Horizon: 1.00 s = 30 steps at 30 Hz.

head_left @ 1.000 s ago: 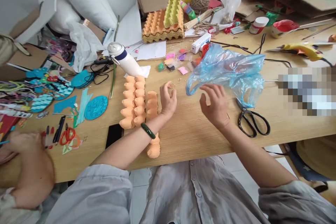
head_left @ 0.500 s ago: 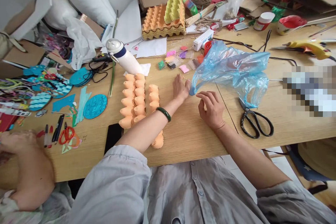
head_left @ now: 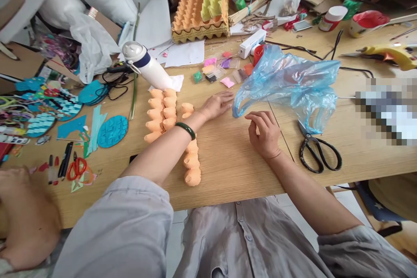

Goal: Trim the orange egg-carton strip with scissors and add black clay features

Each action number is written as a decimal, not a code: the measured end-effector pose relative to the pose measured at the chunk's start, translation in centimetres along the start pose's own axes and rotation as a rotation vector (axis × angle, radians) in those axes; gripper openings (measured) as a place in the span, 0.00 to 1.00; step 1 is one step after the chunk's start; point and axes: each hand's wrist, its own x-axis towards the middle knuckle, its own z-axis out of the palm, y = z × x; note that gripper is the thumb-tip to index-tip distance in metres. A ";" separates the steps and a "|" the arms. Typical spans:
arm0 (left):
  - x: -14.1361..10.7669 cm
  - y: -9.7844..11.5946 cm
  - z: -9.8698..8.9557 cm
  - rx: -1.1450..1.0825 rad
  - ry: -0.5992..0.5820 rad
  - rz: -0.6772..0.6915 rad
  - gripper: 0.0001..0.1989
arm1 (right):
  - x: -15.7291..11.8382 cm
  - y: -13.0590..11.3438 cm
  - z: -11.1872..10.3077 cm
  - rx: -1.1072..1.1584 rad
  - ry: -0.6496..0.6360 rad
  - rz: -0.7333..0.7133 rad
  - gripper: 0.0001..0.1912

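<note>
My left hand point(head_left: 216, 106) lies flat on the wooden table with its fingers spread, and its fingertips end just beside the handle of a crumpled pale blue plastic bag point(head_left: 286, 81). A dark green bangle point(head_left: 185, 130) circles my left wrist. That forearm crosses a narrow strip of orange egg carton point(head_left: 192, 160), hiding its middle. A wider orange strip point(head_left: 161, 115) lies further left. My right hand point(head_left: 263, 134) rests on the table below the bag, fingers loosely curled around nothing.
Black-handled scissors point(head_left: 319, 153) lie right of my right hand. Small craft packets point(head_left: 215, 69), a white bottle point(head_left: 146, 65), an egg tray point(head_left: 198, 19) and teal cut-outs point(head_left: 112, 131) crowd the table. A co-worker's blurred hand point(head_left: 22, 213) sits at lower left.
My left hand has let go of the bag's handle and now lies flatter, fingers pointing right. The view has shifted slightly, and my right hand has barely moved.
</note>
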 end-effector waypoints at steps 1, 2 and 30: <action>-0.5 0.1 -0.3 0.011 -0.029 -0.002 0.16 | 0.0 0.0 0.0 0.006 -0.001 0.005 0.16; -1.1 0.2 -0.7 0.022 -0.054 -0.010 0.17 | 0.0 -0.1 0.0 0.011 -0.004 0.010 0.16; 0.4 3.7 -0.8 0.574 -0.251 -0.476 0.22 | -0.1 -0.2 0.1 0.101 -0.060 0.082 0.15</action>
